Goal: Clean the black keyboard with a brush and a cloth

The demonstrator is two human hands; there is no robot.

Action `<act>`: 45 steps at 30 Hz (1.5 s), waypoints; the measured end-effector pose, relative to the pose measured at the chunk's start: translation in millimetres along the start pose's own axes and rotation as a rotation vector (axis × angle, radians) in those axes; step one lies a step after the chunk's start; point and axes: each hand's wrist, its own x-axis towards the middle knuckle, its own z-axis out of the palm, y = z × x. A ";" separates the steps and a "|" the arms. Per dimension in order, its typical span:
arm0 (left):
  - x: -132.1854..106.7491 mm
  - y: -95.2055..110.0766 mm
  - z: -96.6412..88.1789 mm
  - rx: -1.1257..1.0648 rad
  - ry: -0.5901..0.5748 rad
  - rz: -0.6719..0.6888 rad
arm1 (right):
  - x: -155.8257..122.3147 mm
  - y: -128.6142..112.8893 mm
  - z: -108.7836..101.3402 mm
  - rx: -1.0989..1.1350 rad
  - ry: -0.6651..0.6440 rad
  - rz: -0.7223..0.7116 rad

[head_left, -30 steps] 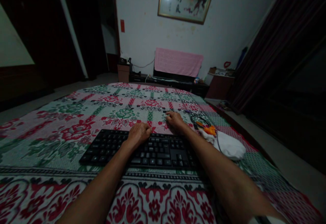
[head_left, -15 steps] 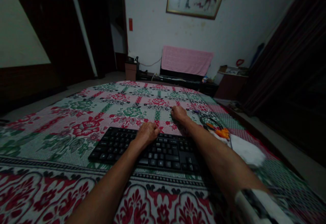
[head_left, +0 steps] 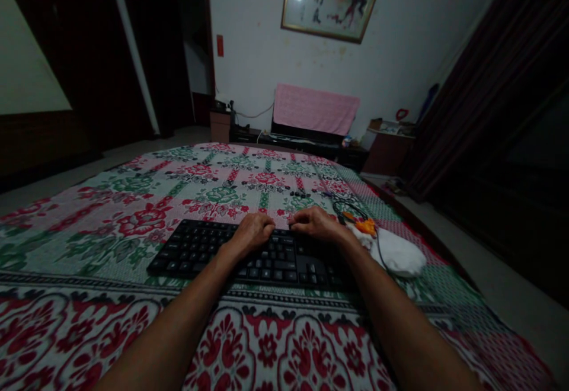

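Note:
A black keyboard lies on a bed covered by a red, green and white flowered cloth. My left hand rests on the keyboard's top edge near the middle, fingers curled and pressed together. My right hand sits just to its right on the same top edge, fingers curled down. What either hand grips, if anything, is hidden under the fingers. A few small dark pieces lie on the cloth beyond the hands.
To the right of the keyboard lie a white cloth, an orange object and a coiled black cable. Beyond the bed stand a low cabinet with a pink cover and a framed picture on the wall.
My right hand has drawn back from the cloth beyond the keyboard to the keyboard's top edge, beside my left hand. The left hand has stayed put.

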 end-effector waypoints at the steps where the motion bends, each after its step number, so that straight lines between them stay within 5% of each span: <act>1: -0.4 0.1 0.3 0.001 0.002 0.002 | -4.5 -1.4 1.4 0.030 -0.018 0.001; 25: -1.6 1.0 3.1 -0.004 0.003 -0.045 | -10.6 -20.9 7.3 -0.116 -0.008 0.040; 31: -1.3 0.3 8.0 0.005 0.026 0.037 | -10.6 -20.9 7.7 -0.047 -0.038 0.077; 45: -0.8 -1.0 11.2 -0.021 -0.027 0.083 | -9.1 -14.6 5.4 -0.096 -0.089 -0.036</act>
